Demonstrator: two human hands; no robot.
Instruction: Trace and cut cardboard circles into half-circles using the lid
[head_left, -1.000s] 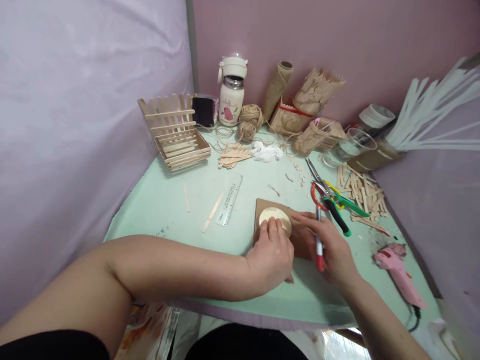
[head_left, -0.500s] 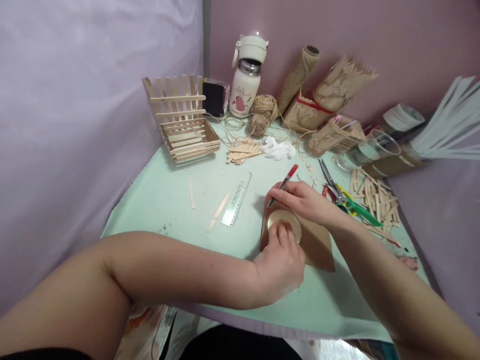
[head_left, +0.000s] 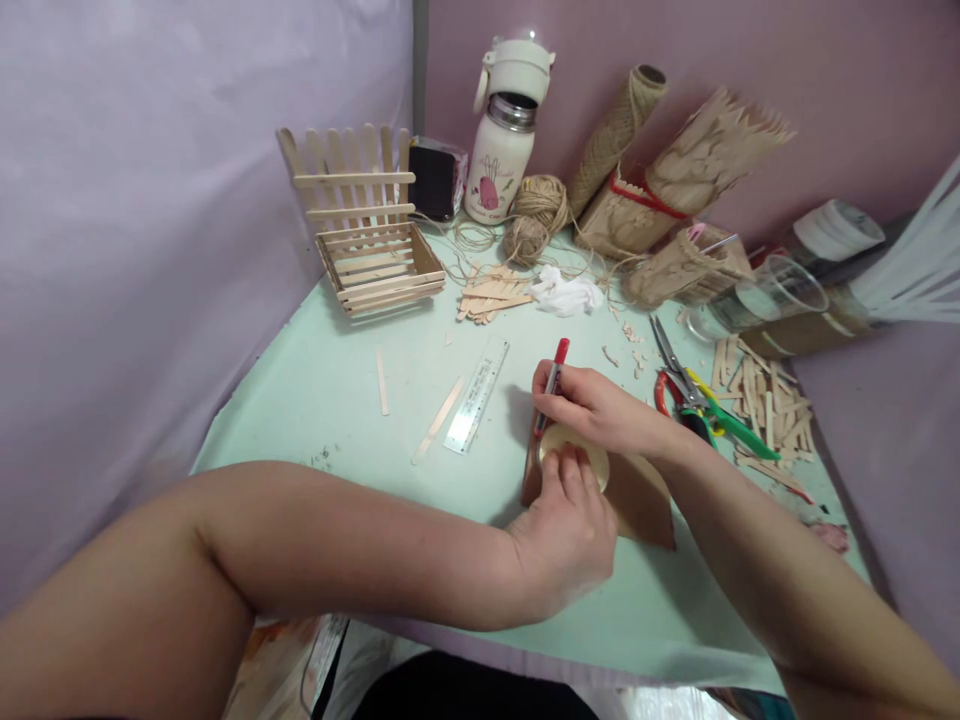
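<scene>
My right hand [head_left: 600, 400] is closed around a red-capped marker pen [head_left: 556, 370], held nearly upright. Its lower end is at the edge of a round, pale, rimmed disc [head_left: 598, 462], perhaps a lid or a tape roll. With bunched fingers, my left hand [head_left: 566, 535] presses down on the disc and partly covers it. Under both lies a piece of brown cardboard [head_left: 641, 500] on the pale green table. A clear ruler [head_left: 478, 397] and a wooden craft stick [head_left: 438, 420] lie to the left of the cardboard.
A slatted craft-stick basket [head_left: 382, 270] stands at the back left, beside a white bottle [head_left: 501, 160]. Twine balls [head_left: 536, 215], stick piles [head_left: 491, 293] and a white tissue [head_left: 566, 292] lie behind my hands. Scissors [head_left: 673, 360] and green-handled cutters [head_left: 739, 430] lie to the right.
My right hand has moved the marker down to the disc's upper left edge and tilted it more upright. My left hand stays pressed on the disc. The view has shifted slightly.
</scene>
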